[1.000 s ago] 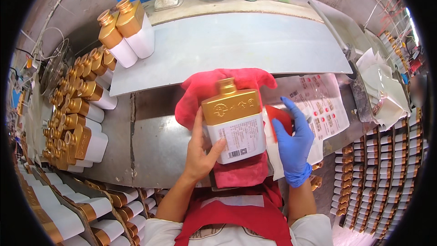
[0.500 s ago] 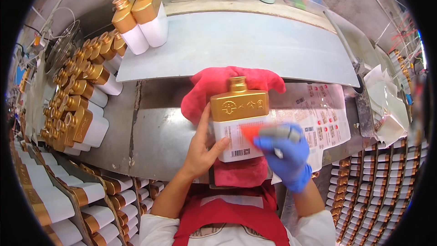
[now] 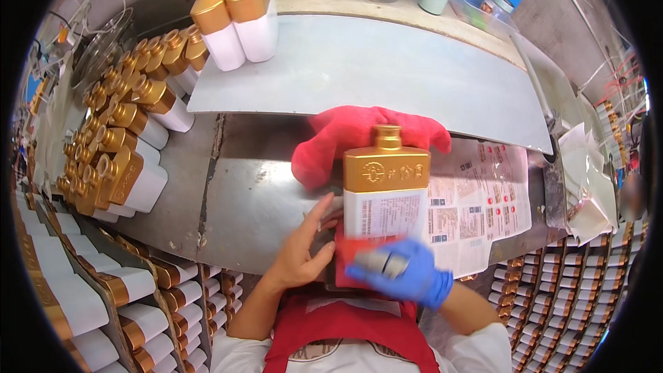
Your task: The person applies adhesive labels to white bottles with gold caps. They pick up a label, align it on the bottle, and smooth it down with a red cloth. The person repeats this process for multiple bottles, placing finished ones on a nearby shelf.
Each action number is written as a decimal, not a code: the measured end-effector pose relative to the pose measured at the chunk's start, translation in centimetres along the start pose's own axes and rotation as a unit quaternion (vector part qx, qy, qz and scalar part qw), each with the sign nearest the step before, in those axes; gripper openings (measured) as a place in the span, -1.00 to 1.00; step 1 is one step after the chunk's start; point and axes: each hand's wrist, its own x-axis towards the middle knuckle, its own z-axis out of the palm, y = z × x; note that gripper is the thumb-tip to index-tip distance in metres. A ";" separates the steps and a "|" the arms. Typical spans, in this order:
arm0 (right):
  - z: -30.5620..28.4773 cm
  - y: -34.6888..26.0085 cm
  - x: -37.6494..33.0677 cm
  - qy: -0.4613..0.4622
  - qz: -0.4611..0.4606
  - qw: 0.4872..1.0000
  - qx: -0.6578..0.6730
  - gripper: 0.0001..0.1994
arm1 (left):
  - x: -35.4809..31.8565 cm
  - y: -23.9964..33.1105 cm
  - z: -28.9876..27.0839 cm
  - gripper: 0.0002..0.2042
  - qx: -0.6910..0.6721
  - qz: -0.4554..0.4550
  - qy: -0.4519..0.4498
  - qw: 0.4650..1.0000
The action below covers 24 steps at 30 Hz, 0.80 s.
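A flat bottle with a gold top, gold cap and white lower half lies on a red cloth on the metal bench. A white printed label covers its lower half. My left hand, bare, rests with spread fingers against the bottle's lower left edge. My right hand, in a blue glove, is blurred at the bottle's bottom edge and grips a small grey object; what the object is cannot be made out.
A sheet of printed labels lies right of the bottle. Several gold-and-white bottles crowd the left side, two more stand at the back. A grey board spans the bench. Racks of bottles fill the lower corners.
My right hand moved from the bottle's right side across the label and down to its bottom edge. The bottle stays on the cloth under my left hand.
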 end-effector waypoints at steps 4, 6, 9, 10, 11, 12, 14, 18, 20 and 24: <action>-1.7 0.5 3.2 -0.055 0.061 0.997 -0.007 -0.72 | -1.2 -0.8 -0.1 -0.20 0.139 0.034 -0.006 0.990; -2.7 3.5 6.8 0.032 0.105 0.994 -0.016 -0.71 | -0.8 -0.4 0.5 -0.16 0.131 0.060 0.010 0.990; -2.9 4.7 8.5 0.101 0.065 0.991 -0.061 -0.70 | -0.2 -0.1 1.2 -0.12 0.149 0.074 0.033 0.985; -2.4 4.1 6.9 0.073 0.042 0.993 -0.088 -0.69 | -0.1 -0.2 1.2 -0.10 0.160 0.074 0.041 0.983; -1.9 3.2 5.2 0.045 0.018 0.992 -0.115 -0.68 | 0.0 -0.2 1.2 -0.09 0.170 0.075 0.045 0.982; -1.0 2.0 2.9 -0.002 0.035 0.998 -0.050 -0.66 | 0.2 -0.6 1.3 -0.08 0.176 0.078 0.047 0.980; -1.8 0.2 0.4 -0.048 -0.014 0.998 -0.035 -0.66 | 0.3 -1.1 1.5 -0.05 0.191 0.068 0.058 0.978; -4.4 3.4 1.0 -0.054 0.117 0.988 0.086 -0.74 | 0.7 -1.5 3.0 0.04 0.193 0.032 0.078 0.978; -4.5 6.5 2.5 0.116 0.079 0.990 0.020 -0.79 | 1.2 -1.8 3.6 0.11 0.199 0.034 0.108 0.973; -3.5 2.5 -4.4 -0.019 0.114 0.992 0.043 -0.77 | 1.6 -2.1 4.2 0.10 0.186 0.033 0.125 0.974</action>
